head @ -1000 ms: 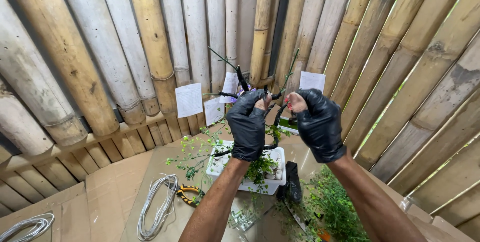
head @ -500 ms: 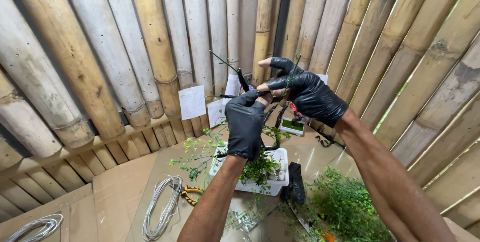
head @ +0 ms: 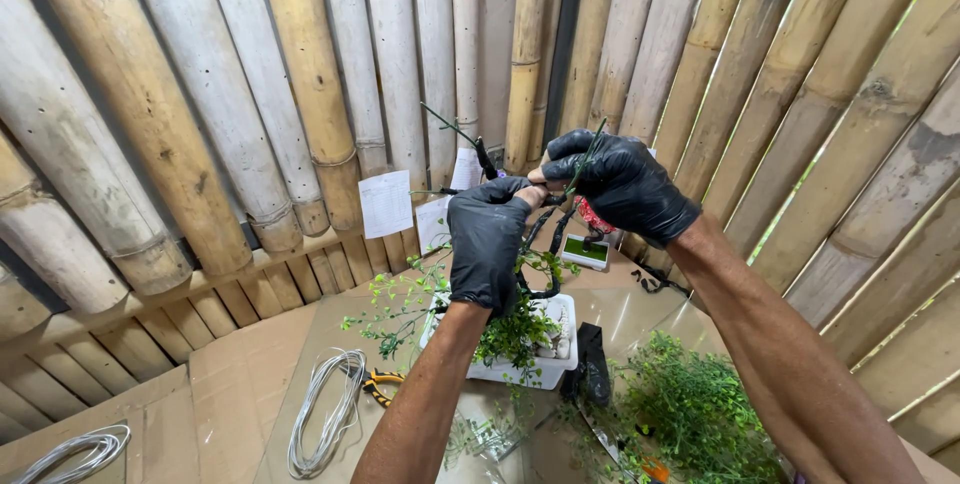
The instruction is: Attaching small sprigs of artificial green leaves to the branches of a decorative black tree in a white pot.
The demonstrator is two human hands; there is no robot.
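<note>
Both my hands wear black gloves and work on a small bonsai-like plant (head: 512,329) that stands in a white rectangular pot (head: 545,369). My left hand (head: 487,242) is closed around the dark, wire-wrapped trunk near its top. My right hand (head: 620,182) is above and to the right of it, its fingers pinching a thin upper branch (head: 588,149) where the two hands meet. A bare twig (head: 452,130) sticks up to the left of my hands.
A coil of silver wire (head: 322,412) and yellow-handled pliers (head: 382,382) lie left of the pot. Another wire coil (head: 70,449) sits at the bottom left. Green clippings (head: 695,409) are piled at the right. A bamboo wall with paper sheets (head: 385,202) stands behind.
My right hand has risen from beside the left hand to above it and now grips a higher branch. My left hand has stayed on the trunk.
</note>
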